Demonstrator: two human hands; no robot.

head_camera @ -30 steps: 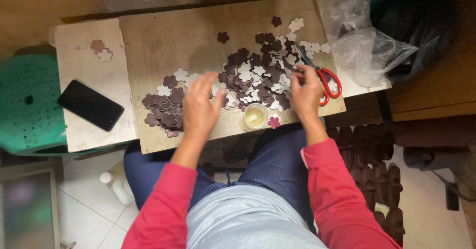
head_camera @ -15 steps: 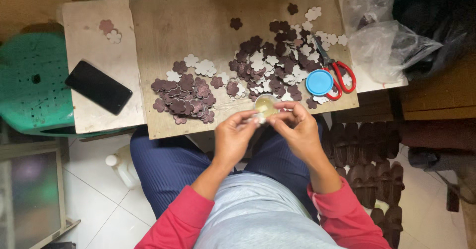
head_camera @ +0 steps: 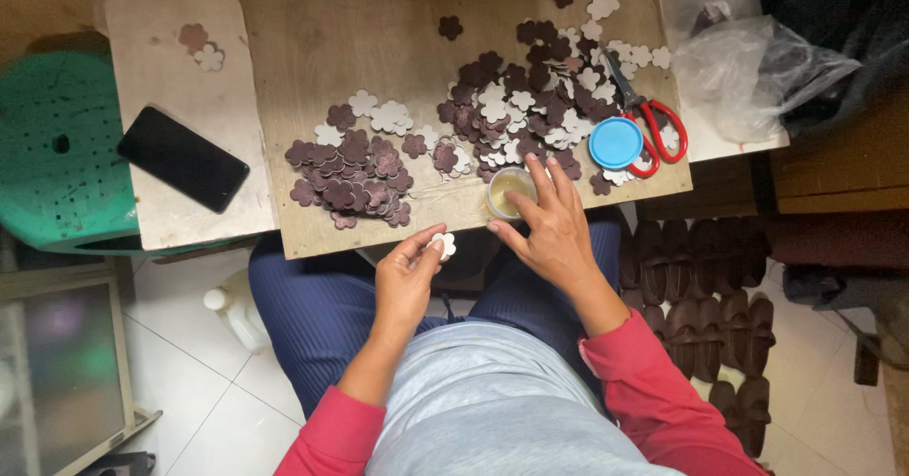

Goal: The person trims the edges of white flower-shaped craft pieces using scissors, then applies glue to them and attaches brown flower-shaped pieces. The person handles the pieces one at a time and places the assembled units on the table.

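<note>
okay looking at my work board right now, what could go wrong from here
1. The small open cup sits at the board's near edge under your right hand; a nudge could tip it into your lap.
2. The flower piece pinched in your left hand is off the board, so a slip drops it to the floor.
3. The scissors lie half buried among loose cutouts.

- A wooden board [head_camera: 379, 21] serves as a worktop, with a pale slab [head_camera: 161, 69] beside it.
- A green plastic stool [head_camera: 57, 154] stands at the left.
- White floor tiles [head_camera: 189, 381] lie below.
- Light is dim and warm.
</note>
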